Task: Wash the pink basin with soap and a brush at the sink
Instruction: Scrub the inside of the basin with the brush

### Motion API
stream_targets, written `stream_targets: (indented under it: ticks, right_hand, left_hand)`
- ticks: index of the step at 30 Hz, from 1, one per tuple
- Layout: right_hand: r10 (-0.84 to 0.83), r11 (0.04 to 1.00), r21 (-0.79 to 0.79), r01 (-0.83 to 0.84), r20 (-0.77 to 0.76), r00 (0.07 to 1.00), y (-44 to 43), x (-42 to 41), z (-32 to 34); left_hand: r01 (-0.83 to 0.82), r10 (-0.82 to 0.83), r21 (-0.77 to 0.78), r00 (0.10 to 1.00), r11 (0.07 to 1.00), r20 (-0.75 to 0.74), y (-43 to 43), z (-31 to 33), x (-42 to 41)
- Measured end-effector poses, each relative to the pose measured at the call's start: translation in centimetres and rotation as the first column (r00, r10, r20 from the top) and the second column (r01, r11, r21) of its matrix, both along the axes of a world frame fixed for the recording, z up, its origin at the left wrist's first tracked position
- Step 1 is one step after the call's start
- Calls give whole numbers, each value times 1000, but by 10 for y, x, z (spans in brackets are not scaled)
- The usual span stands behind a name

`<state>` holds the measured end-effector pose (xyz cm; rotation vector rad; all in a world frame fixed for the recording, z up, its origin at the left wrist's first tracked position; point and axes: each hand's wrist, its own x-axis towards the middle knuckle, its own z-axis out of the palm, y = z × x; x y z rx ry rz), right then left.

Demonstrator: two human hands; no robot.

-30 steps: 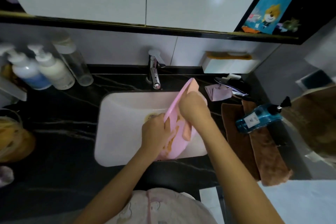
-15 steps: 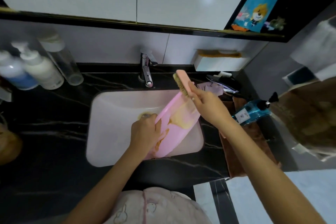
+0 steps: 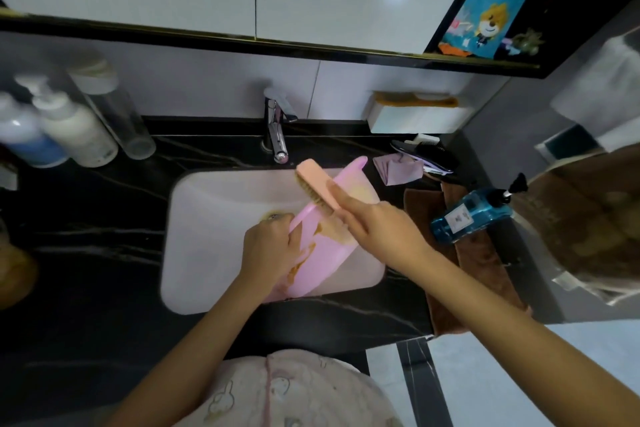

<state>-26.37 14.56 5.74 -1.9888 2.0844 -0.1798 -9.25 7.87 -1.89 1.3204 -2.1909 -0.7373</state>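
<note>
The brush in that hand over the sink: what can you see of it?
The brush is an oblong block with a peach-pink back, plastic by its look, and short tan bristles underneath. The right hand grips its near end, a finger laid along the back. It tilts over the sink, bristles facing down and left, against the raised rim of the pink basin, which the left hand holds on edge.

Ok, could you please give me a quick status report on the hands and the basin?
Left hand grips pink basin rim, basin tilted in sink. Right hand holds brush, bristles on basin's upper edge. Brown residue inside; nothing blocking.
</note>
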Motion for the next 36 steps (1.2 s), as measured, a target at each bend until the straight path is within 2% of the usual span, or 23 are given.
stream_targets:
  ticks: [1, 3, 5, 9, 10, 11, 12, 13, 15, 16, 17, 19, 21, 24, 26, 29, 30, 32, 33, 34, 36]
  right_hand:
    - [-40, 999, -12, 40, -31, 999, -8, -12, -2]
    - [-266, 964, 4, 266, 14, 964, -30, -37, 0]
    - [-328, 945, 15, 328, 70, 942, -32, -39, -2]
    - [8, 1000, 28, -10, 75, 997, -5, -10, 0]
    - [26, 999, 19, -28, 57, 998, -4, -15, -1]
    - [-38, 999, -10, 39, 65, 997, -8, -24, -3]
    - [-176, 983, -36, 182, 113, 978, -15, -37, -5]
    - [-330, 938, -37, 344, 204, 922, -22, -48, -6]
    - [-539, 809, 9, 587, 407, 737, -25, -61, -8]
    - [-584, 764, 31, 644, 457, 671, -24, -64, -8]
    - [-607, 748, 57, 661, 459, 648, -20, -64, -8]
    - [-606, 773, 131, 621, 441, 662, -13, -51, -3]
    - [-566, 818, 158, 553, 385, 728, -13, -29, -3]
    - [-570, 818, 149, 556, 67, 819, -13, 3, -11]
    - [-505, 848, 131, 514, -96, 858, 4, 31, -21]
    - [-326, 934, 117, 337, -99, 940, 22, 50, -18]
    - [-358, 924, 107, 366, -84, 930, 14, 34, -20]
    - [-552, 830, 143, 539, 76, 830, -9, -3, -21]
    - [-603, 797, 153, 584, 149, 784, -11, -8, -21]
    - [-598, 802, 135, 582, 201, 776, -9, 0, -21]
    - [-425, 905, 59, 422, 212, 880, 3, 39, -24]
  left_hand:
    - [9, -9, 0, 1000, 1000, 0, 0, 2, 0]
    - [40, -40, -5, 999, 999, 6, -1, 5, -1]
    - [55, -55, 8, 998, 998, 18, -1, 6, 0]
    - [21, -21, 19, 1000, 1000, 6, -2, 5, 4]
    - [25, -25, 11, 1000, 1000, 17, -2, 5, 2]
    - [32, -33, 7, 999, 999, 24, -2, 5, 2]
    - [44, -44, 6, 999, 999, 22, -1, 5, 1]
    - [56, -56, 7, 998, 998, 23, -1, 6, 1]
    - [41, -42, 17, 999, 999, 28, -5, 7, 2]
    - [10, -11, 34, 1000, 999, 26, -8, 7, 4]
    - [-25, 24, 44, 1000, 999, 17, -11, 6, 7]
    - [-57, 57, 54, 998, 997, 8, -14, 6, 8]
    - [-34, 34, 44, 999, 998, -2, -14, 6, 6]
    - [-42, 43, 73, 999, 996, -19, -12, 5, 4]
    - [-65, 67, 76, 998, 995, -19, -14, 5, 3]
    - [-91, 95, 96, 995, 991, -38, -18, 6, 2]
    - [-93, 98, 99, 994, 991, -49, -18, 5, 3]
    - [-92, 97, 89, 994, 992, -52, -17, 2, 6]
    - [-98, 103, 94, 993, 991, -54, -17, 1, 7]
    - [-105, 112, 101, 992, 989, -62, -17, 0, 9]
    - [-126, 134, 103, 988, 987, -80, -22, -2, 9]
